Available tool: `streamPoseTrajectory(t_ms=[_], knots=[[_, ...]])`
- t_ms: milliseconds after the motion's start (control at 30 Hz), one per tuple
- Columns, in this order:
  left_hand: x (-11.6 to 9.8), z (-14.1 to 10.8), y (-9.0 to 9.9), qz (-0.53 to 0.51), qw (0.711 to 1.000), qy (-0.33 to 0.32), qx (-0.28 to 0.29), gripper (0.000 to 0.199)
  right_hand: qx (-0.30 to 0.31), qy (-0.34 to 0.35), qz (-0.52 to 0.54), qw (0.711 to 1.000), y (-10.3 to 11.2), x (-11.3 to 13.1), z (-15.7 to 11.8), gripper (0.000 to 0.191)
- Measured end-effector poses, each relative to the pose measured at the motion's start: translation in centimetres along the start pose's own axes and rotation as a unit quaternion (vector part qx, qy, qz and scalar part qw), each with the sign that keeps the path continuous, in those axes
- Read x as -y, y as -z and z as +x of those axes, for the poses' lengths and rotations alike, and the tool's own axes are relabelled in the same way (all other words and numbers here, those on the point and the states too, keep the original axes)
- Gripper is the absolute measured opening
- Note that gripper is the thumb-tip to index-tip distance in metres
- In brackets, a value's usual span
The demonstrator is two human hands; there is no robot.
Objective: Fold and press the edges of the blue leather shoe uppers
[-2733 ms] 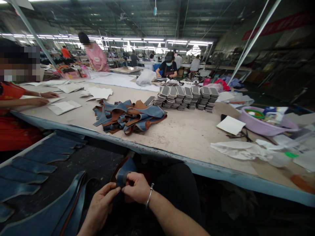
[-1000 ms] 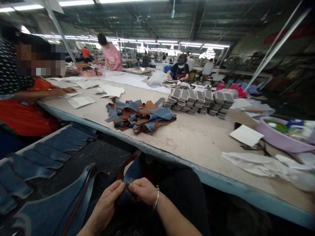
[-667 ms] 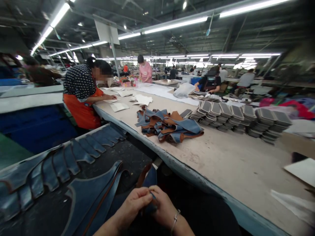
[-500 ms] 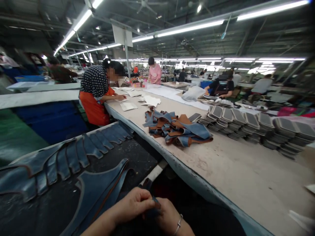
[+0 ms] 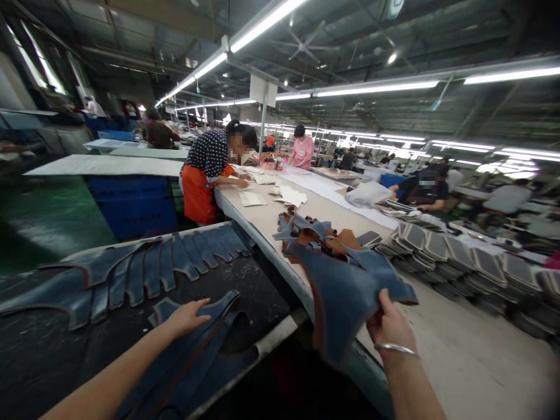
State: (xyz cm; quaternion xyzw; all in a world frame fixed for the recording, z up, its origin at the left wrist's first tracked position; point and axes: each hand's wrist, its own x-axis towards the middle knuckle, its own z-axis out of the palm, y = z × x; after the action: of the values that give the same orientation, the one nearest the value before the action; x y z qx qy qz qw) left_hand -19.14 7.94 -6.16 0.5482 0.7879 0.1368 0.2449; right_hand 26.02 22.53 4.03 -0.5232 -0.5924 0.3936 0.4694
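Note:
Pinched between thumb and fingers of my right hand is a blue leather piece with a brown edge, held up at the pale table's near edge. It hangs in front of a heap of blue and brown leather pieces. On the left, my left hand is open with its fingers spread, over or touching some long blue leather pieces lying on a black board. I cannot tell if it touches them. A fanned row of blue leather pieces lies farther back on that board.
Stacks of grey panels with pale edges line the right side of the pale table. White sheets lie farther back, beside a co-worker in an orange apron. Blue crates stand behind the board.
My hands were together low in the middle around a small blue piece; now they are apart. The right one has moved right and up with a blue leather piece, and the view has shifted left.

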Motion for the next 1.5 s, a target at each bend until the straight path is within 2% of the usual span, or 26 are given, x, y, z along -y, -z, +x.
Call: streamPoseTrajectory(t_ms=[33, 67, 133, 167, 267, 367, 467, 533, 700, 833, 933, 1000, 1133, 1200, 1267, 1367, 1433, 1500], knots=[[-0.4, 0.4, -0.5, 0.013, 1.000, -0.013, 0.001, 0.055, -0.043, 0.000, 0.062, 0.997, 1.0, 0.0, 1.0, 0.053], [-1.0, 0.8, -1.2, 0.022, 0.999, -0.031, 0.003, 0.050, -0.066, -0.028, 0.151, 0.986, 1.6, -0.2, 1.4, 0.046], [-2.6, 1.4, -2.8, 0.036, 0.997, -0.069, 0.011, 0.043, -0.061, -0.113, 0.303, 0.944, 1.2, -1.3, 0.4, 0.027], [-3.4, 1.7, -3.7, 0.043, 0.995, -0.085, 0.015, 0.042, -0.038, -0.154, 0.337, 0.928, 0.4, -2.1, -0.9, 0.030], [-5.5, 2.7, -6.1, 0.073, 0.991, -0.109, 0.016, 0.047, 0.046, -0.244, 0.292, 0.924, -3.3, -5.3, -6.4, 0.043], [-6.3, 4.0, -7.2, 0.108, 0.989, -0.104, -0.015, 0.049, 0.111, -0.267, 0.206, 0.935, -6.4, -8.1, -11.2, 0.046], [-5.5, 5.5, -6.7, 0.144, 0.986, -0.065, -0.048, 0.048, 0.182, -0.216, 0.084, 0.956, -7.5, -9.9, -13.3, 0.041], [-4.3, 6.4, -5.9, 0.166, 0.985, -0.036, -0.043, 0.044, 0.225, -0.158, 0.011, 0.961, -7.7, -10.5, -13.5, 0.034], [-2.0, 7.2, -4.9, 0.189, 0.982, -0.007, -0.006, 0.036, 0.263, -0.083, -0.099, 0.956, -8.8, -10.9, -13.4, 0.028], [-1.5, 6.8, -5.0, 0.169, 0.985, 0.028, -0.032, 0.026, 0.293, -0.042, -0.150, 0.943, -10.4, -10.9, -13.8, 0.026], [-0.7, 6.7, -3.8, 0.132, 0.986, 0.076, -0.062, 0.021, 0.307, -0.030, -0.170, 0.936, -11.0, -10.7, -14.0, 0.026], [0.2, 6.7, -1.8, 0.093, 0.988, 0.104, -0.073, 0.020, 0.314, -0.028, -0.175, 0.933, -11.0, -10.6, -14.2, 0.027], [1.3, 6.0, 4.6, -0.022, 0.990, 0.106, -0.093, 0.022, 0.329, -0.025, -0.158, 0.931, -11.3, -10.2, -14.5, 0.029], [0.8, 4.5, 7.9, -0.094, 0.988, 0.085, -0.092, 0.026, 0.327, -0.032, -0.115, 0.937, -12.3, -9.9, -14.6, 0.030], [-0.5, 2.3, 10.3, -0.155, 0.984, 0.062, -0.068, 0.030, 0.317, -0.041, -0.059, 0.946, -14.0, -9.1, -14.6, 0.034], [-3.1, -1.8, 11.3, -0.214, 0.976, 0.035, -0.016, 0.032, 0.312, -0.059, 0.017, 0.948, -17.8, -7.0, -14.6, 0.056], [-4.7, -4.4, 10.5, -0.258, 0.965, 0.021, 0.032, 0.029, 0.325, -0.060, 0.048, 0.943, -20.8, -5.2, -14.9, 0.076], [-5.8, -6.7, 9.0, -0.300, 0.949, 0.010, 0.096, 0.025, 0.333, -0.025, 0.035, 0.942, -23.7, -3.5, -15.2, 0.089]])
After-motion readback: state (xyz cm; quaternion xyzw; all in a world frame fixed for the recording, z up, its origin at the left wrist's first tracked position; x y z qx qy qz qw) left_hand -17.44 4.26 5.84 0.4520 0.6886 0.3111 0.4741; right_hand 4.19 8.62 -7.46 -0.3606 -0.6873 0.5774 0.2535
